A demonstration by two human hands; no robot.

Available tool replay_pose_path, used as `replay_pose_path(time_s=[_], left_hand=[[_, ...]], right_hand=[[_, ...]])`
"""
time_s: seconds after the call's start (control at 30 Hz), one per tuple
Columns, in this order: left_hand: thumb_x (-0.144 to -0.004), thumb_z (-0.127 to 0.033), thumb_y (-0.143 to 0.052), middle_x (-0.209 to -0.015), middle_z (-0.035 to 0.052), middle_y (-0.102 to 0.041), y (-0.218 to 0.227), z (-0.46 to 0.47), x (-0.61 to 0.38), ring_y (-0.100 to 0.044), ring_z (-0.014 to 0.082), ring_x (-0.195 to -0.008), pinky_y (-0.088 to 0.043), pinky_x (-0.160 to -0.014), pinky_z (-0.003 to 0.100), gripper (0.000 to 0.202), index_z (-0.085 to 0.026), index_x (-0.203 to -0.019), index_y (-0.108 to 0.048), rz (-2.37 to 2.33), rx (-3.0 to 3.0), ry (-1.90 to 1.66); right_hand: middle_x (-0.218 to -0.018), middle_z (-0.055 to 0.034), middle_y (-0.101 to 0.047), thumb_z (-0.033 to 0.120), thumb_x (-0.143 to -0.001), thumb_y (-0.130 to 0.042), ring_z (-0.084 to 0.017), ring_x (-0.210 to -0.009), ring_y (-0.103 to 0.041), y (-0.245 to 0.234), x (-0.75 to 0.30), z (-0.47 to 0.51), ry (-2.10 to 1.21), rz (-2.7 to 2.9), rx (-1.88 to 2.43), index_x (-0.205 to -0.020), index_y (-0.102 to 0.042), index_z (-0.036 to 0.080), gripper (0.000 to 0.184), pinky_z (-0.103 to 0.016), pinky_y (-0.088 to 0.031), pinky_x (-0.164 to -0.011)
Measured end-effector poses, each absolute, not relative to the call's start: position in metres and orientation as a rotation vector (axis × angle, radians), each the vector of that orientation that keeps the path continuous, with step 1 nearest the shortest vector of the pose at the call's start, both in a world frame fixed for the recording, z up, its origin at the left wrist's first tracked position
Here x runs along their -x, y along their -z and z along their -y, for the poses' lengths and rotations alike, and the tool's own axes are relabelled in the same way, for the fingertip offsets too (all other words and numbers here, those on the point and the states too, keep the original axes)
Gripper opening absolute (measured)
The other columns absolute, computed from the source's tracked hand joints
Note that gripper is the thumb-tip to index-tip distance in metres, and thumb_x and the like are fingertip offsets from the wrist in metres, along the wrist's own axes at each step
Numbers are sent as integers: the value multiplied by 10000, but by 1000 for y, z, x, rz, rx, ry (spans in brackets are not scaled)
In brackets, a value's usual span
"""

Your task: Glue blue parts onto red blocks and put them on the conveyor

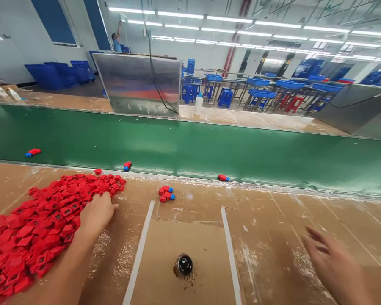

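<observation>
Cardboard (161, 241) lies on the bench right in front of the worker, flanked by two pale strips (230, 254). On it stands a small round pot (186, 265) with a dark, glossy top, brown specks scattered beside it. To the right, the worker's right hand (332, 258) hangs over the brown benchtop (257, 203), blurred, its fingers loosely parted and nothing in them that I can make out. Over on the left, the left hand (98, 208) reaches, back upward and thumb sticking out, to the right-hand side of a big heap of red plastic housings (51, 216). Its fingertips are out of my sight, so I can't tell whether it grips a piece or just touches the heap. Past the cardboard's far end, a little cluster of red-and-blue assemblies (167, 194) sits on the bench.

Beyond runs a green conveyor belt (178, 140), carrying three more red-and-blue parts: one at left (33, 152), one near the middle (127, 166), one further right (223, 178) by the near edge. Across it, on the far ledge, a white squeeze bottle (198, 104) stands beside a metal panel (142, 84) with a black cable hanging down it. Further back are blue stools (225, 97), blue trays (262, 93) on tables, and a person in blue (117, 43), arm raised.
</observation>
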State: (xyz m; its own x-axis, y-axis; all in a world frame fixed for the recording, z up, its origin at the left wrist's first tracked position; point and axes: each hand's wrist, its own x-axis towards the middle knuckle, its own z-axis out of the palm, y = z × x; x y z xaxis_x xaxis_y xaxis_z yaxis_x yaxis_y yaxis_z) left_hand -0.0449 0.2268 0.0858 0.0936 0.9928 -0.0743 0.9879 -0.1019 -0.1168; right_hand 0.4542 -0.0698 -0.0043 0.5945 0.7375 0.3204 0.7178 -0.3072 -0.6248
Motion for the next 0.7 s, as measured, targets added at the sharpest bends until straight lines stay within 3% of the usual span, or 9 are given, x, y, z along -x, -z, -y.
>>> replay_pose_path(time_s=[0.07, 0.17, 0.3, 0.53, 0.63, 0.7], left_hand=[[-955, -272, -361, -966, 202, -625, -73, -221, 51, -658, 319, -763, -437, -611, 349, 299, -93, -1021, -590, 2040, 2277, -268], [-965, -226, -302, -967, 195, -588, -53, -211, 61, -653, 312, -740, -418, -597, 350, 309, -104, -1007, -582, 2015, 2314, -251], [-948, -194, -308, -978, 174, -592, -42, -203, 71, -644, 297, -773, -408, -611, 342, 285, -140, -963, -587, 2039, 2427, -150], [-890, -256, -477, -914, 78, -669, -49, -171, 74, -637, 262, -876, -453, -744, 330, 180, -186, -1027, -572, 2239, 2631, 279], [-854, -307, -544, -959, 64, -645, -46, -145, 69, -619, 235, -871, -465, -777, 319, 320, -189, -1150, -583, 2149, 2769, 590], [-840, -317, -563, -919, 48, -619, -45, -127, 65, -607, 222, -845, -463, -785, 314, 273, -201, -1071, -653, 2056, 2877, 675]], right_hand=[[-1006, -130, -595, 537, -897, -444, -311, -684, -622, 8, -453, 4, 101, 1300, 2065, -1198, -573, 434, 343, -536, -496, -644], [-1166, -128, -567, 416, -913, -413, -299, -1012, -605, 17, -441, -88, -1, 1566, 1980, -1241, -588, 284, 394, -444, -513, -824], [-1210, -124, -547, 295, -872, -477, -278, -1113, -520, 29, -434, -163, -38, 1722, 1980, -1226, -614, 220, 387, -435, -423, -966], [-994, -111, -587, 239, -892, -500, -273, -972, -488, 25, -445, -186, 33, 1621, 2195, -1004, -683, 180, 223, -394, -405, -851], [-968, -89, -579, 269, -945, -477, -239, -935, -511, 20, -446, -173, 85, 1515, 2263, -1050, -640, 150, 228, -378, -407, -825], [-962, -73, -576, 275, -966, -444, -217, -878, -531, 18, -445, -159, 98, 1444, 2285, -1121, -610, 148, 261, -369, -416, -798]])
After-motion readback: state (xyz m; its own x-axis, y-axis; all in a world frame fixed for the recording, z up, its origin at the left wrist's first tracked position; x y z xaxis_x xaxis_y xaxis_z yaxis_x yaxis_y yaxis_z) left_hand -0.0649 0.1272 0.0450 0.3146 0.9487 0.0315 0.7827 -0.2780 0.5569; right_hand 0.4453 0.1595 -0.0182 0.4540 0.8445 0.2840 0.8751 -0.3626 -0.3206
